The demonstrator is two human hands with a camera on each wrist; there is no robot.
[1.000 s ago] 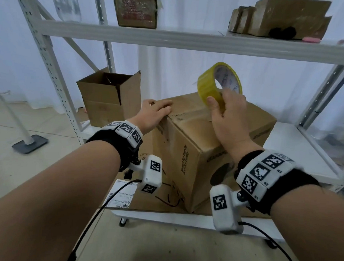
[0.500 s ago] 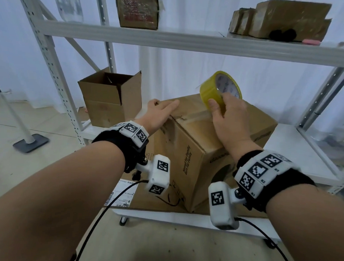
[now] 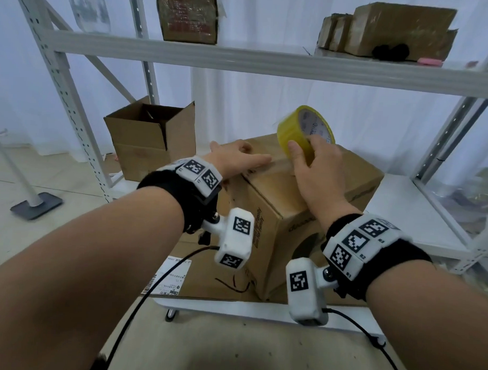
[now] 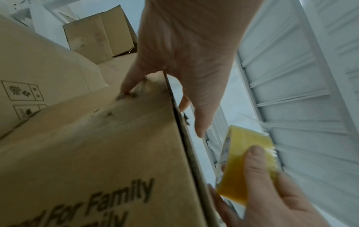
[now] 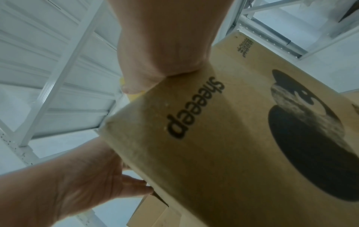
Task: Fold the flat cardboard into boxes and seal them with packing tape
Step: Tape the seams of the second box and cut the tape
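Right hand [image 3: 315,170] pinches tape roll [image 3: 300,131] atop box [image 3: 277,213]; left hand [image 3: 235,162] pressed flat at 9 o'clock; right-wrist view alone shows "sheeeep" print [image 5: 194,109].

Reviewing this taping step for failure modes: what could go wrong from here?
1. The left hand lies flat on the box top with a fingertip on the clear strip; if it lifts early, the strip may peel or wrinkle.
2. The right hand holds the tape roll tilted above the seam, so the strip could drift off the seam.
3. The box sits at an angle near the shelf edge; pulling could slide it.
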